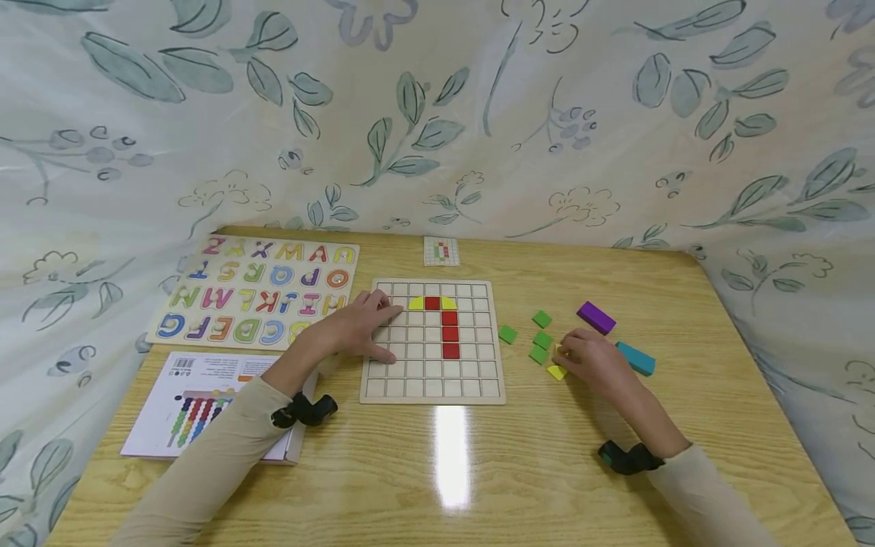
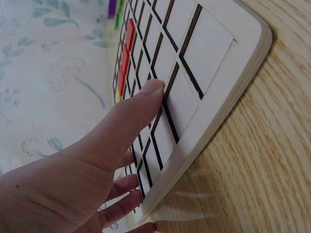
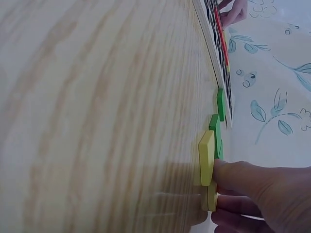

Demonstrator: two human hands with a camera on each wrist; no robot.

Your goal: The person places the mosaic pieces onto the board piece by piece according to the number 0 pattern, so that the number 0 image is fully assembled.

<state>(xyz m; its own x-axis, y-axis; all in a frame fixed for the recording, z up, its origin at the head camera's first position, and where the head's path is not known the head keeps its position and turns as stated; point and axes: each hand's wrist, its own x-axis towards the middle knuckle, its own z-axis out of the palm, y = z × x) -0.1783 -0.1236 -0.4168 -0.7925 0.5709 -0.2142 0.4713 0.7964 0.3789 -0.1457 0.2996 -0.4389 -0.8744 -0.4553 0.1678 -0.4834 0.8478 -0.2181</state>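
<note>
Judging by the grip, the step in hand is picking up a yellow piece (image 3: pixel 212 198), which is lying on the tabletop (image 1: pixel 581 486) off the grid board's right edge. The right hand (image 1: pixel 593 361) seems to be pinching it between thumb and fingers; keeping the pinch on its sides and lifting straight up should be sparing the second yellow piece (image 1: pixel 557 372) and green tiles (image 1: pixel 538 355) just beside it. The left hand (image 1: pixel 358 327) is resting at the left edge of the grid board (image 1: pixel 416 388), fingers spread and gripping nothing; light pressure there should be steadying it. The yellow piece is showing thick sides and a smooth matte face. The board is showing pale wood, rounded corners and dark lines around square cells, with glossy-looking red tiles (image 1: pixel 450 333) sitting inside; streaky grain is running across the tabletop.
</note>
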